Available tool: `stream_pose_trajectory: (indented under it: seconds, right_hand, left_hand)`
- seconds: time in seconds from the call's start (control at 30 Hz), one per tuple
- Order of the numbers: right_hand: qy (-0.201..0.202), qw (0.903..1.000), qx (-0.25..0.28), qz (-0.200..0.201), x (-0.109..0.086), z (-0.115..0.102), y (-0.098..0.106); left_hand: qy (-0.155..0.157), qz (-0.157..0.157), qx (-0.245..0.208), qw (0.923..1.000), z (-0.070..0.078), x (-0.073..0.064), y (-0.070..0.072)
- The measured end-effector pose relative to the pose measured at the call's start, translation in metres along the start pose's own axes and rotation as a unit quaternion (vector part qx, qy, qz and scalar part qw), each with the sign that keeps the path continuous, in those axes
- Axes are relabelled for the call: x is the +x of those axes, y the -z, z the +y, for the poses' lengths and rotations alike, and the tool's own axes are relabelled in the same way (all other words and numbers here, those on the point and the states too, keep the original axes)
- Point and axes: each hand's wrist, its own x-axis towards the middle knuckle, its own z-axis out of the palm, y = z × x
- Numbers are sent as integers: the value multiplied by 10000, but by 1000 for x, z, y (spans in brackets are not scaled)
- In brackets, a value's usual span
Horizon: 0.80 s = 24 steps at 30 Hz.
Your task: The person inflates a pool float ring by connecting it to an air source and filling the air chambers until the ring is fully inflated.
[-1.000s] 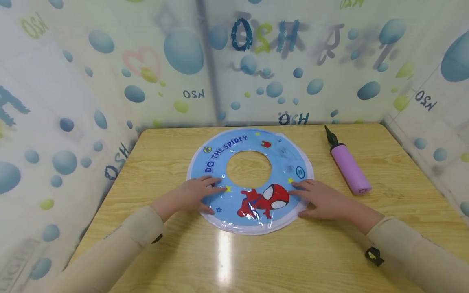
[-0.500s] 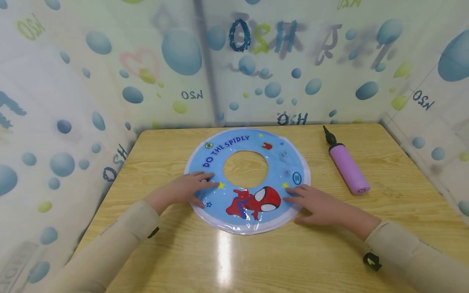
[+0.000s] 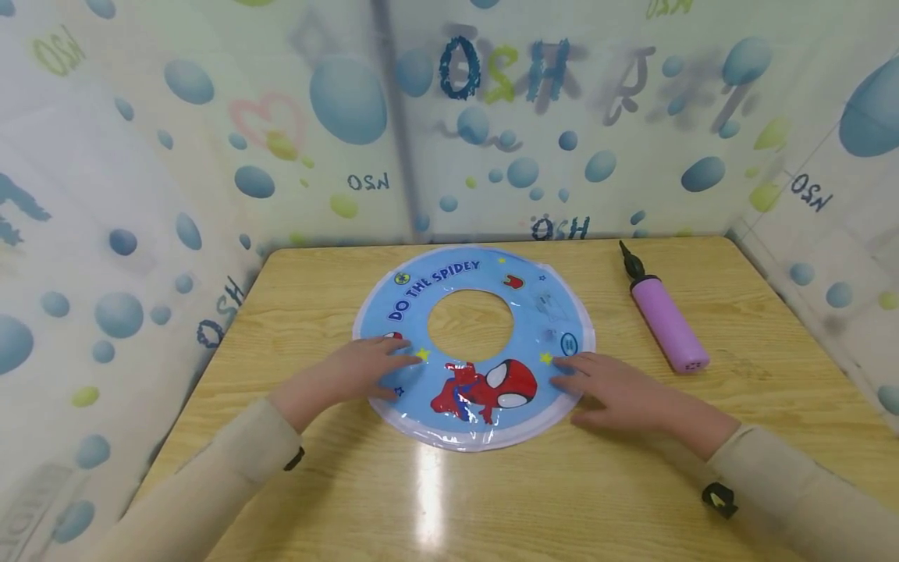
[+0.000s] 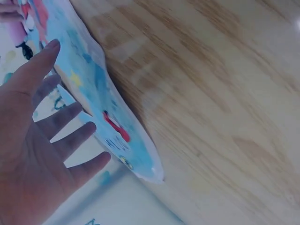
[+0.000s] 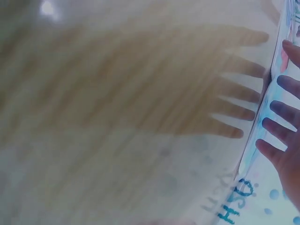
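Note:
A flat swim ring [image 3: 393, 417] lies on the wooden table, light blue with a pale rim, a red masked cartoon figure and the words "DO THE SPIDEY". Over its left edge is my left hand [image 3: 351, 371], fingers spread; the left wrist view has this hand [image 4: 42, 140] palm in sight with straight fingers. My right hand [image 3: 625, 390] reaches over the ring's right edge, fingers extended. In the right wrist view that hand [image 5: 286, 136] shows spread fingers, its shadow falling on the table. Whether either hand's fingertips touch the ring, I cannot tell.
A purple hand pump [image 3: 667, 324] with a black nozzle lies on the table's right side, nozzle toward the back. Walls covered in a blue bubble print [image 3: 349, 97] stand behind and beside the wooden table [image 3: 477, 507].
The ring has turned slightly clockwise and shifted a little left, so its cartoon figure sits further left. Both hands have moved slightly with it. The pump lies where it was.

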Motion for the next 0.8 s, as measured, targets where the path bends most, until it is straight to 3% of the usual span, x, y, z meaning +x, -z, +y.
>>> stream_pose_trajectory:
  seconds: [0.27,0.6,0.8]
  right_hand:
    - [-51,9999,-74,78,7,18,1]
    - [-80,9998,159,10,16,29,2]
    - [-159,9993,328,-97,15,26,4]
  left_hand:
    - [-191,317,264,9990,28,1,-2]
    - [-23,-95,412,9991,51,8,-11]
    - [164,-178,377,9990,58,8,-14]
